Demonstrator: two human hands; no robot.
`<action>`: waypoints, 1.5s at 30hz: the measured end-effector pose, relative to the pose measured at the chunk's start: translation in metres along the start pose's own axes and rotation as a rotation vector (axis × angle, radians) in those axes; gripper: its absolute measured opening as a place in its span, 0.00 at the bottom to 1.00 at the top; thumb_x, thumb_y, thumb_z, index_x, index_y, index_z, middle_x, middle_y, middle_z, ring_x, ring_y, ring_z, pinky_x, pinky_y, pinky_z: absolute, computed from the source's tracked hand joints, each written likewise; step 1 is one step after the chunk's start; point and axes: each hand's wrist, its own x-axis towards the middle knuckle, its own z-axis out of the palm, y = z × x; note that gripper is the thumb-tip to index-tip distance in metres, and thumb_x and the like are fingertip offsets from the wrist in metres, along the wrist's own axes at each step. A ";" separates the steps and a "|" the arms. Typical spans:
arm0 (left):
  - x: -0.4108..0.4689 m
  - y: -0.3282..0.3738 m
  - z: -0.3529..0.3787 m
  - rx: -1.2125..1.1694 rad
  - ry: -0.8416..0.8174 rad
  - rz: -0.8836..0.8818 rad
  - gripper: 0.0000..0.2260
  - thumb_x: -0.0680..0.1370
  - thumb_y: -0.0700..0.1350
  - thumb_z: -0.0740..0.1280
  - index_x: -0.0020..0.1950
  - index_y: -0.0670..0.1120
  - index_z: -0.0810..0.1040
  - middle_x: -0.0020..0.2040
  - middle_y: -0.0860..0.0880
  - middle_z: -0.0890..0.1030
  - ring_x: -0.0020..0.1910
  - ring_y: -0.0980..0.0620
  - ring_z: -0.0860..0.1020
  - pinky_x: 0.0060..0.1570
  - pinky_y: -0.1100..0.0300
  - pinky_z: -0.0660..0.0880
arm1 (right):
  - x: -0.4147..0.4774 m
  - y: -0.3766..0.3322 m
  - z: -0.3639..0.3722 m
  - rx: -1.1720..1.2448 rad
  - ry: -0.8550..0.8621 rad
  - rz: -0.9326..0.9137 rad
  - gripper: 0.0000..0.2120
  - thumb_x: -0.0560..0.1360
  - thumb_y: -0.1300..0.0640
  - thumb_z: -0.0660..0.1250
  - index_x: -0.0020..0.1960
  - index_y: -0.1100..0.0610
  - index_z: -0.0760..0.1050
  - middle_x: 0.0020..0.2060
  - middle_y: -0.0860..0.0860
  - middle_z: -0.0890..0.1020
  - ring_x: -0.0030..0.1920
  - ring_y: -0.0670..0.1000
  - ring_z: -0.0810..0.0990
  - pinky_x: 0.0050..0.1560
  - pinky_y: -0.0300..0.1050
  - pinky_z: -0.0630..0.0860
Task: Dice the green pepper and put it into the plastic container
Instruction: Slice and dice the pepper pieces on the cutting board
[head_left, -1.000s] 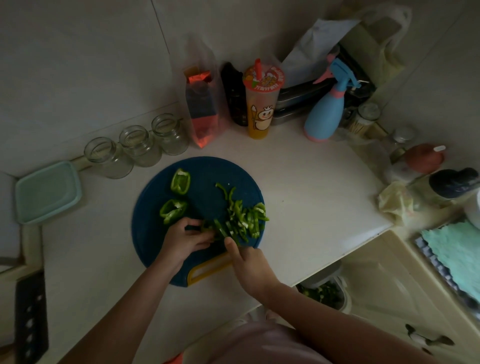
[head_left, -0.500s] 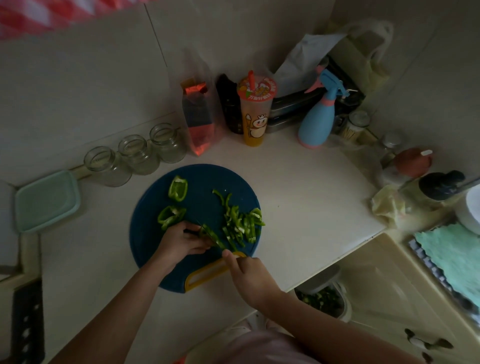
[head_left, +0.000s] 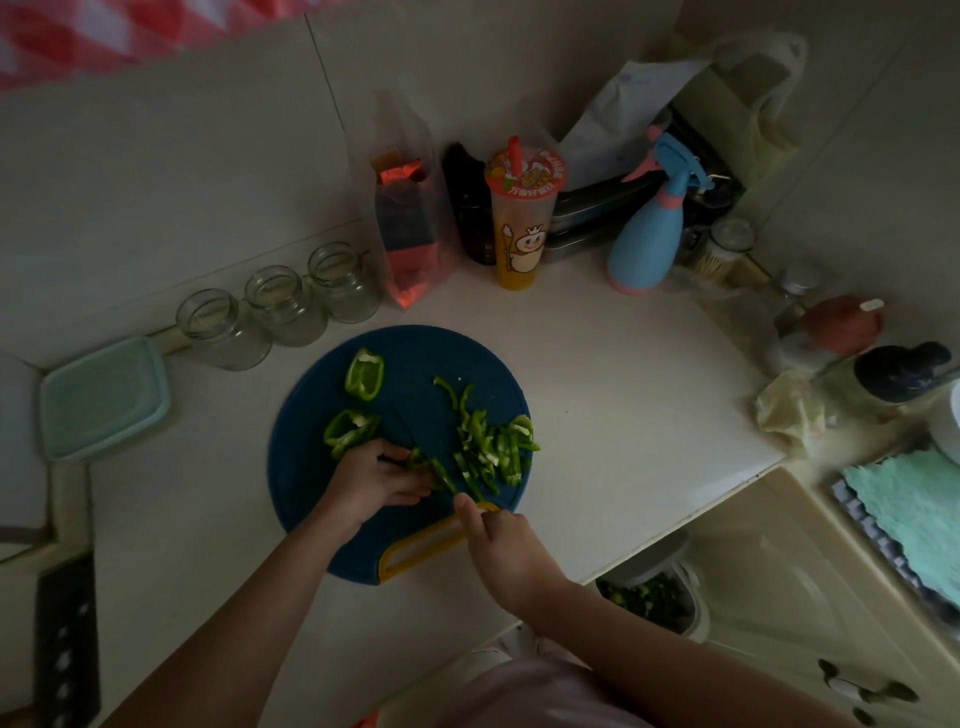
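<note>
Head view: a pepper piece (head_left: 417, 460) is held on the blue board (head_left: 311, 499) by the curled left hand (head_left: 371, 480) — a dark knife (head_left: 438, 469) is gripped by the right hand (head_left: 501, 551).

- A home kitchen: a white countertop (head_left: 623, 415) meets a tiled wall (head_left: 208, 156) in a corner.
- A round blue cutting board (head_left: 301, 493) carries cut green pepper (head_left: 488, 441).
- Three empty glass jars (head_left: 283, 306), a spray bottle (head_left: 644, 244) and a lidded drink cup (head_left: 522, 223) line the wall.
</note>
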 end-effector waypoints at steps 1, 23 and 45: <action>0.000 0.000 0.000 0.001 0.002 0.000 0.16 0.68 0.32 0.74 0.50 0.39 0.71 0.40 0.40 0.81 0.33 0.49 0.83 0.32 0.60 0.79 | 0.000 -0.001 0.001 0.011 -0.001 0.014 0.27 0.81 0.40 0.49 0.29 0.55 0.59 0.27 0.50 0.67 0.28 0.46 0.66 0.40 0.44 0.65; 0.005 0.009 -0.005 0.119 -0.054 -0.015 0.12 0.69 0.33 0.73 0.46 0.39 0.73 0.39 0.39 0.82 0.32 0.51 0.82 0.33 0.61 0.79 | 0.015 -0.008 0.001 -0.020 -0.093 0.104 0.24 0.82 0.44 0.47 0.41 0.57 0.73 0.29 0.49 0.69 0.27 0.44 0.67 0.24 0.37 0.67; 0.005 0.003 -0.001 0.092 -0.003 0.002 0.14 0.68 0.35 0.74 0.48 0.41 0.73 0.41 0.41 0.80 0.34 0.53 0.82 0.33 0.63 0.78 | 0.029 -0.010 0.024 0.148 0.100 0.157 0.29 0.80 0.37 0.47 0.30 0.56 0.65 0.28 0.52 0.72 0.33 0.54 0.75 0.38 0.50 0.73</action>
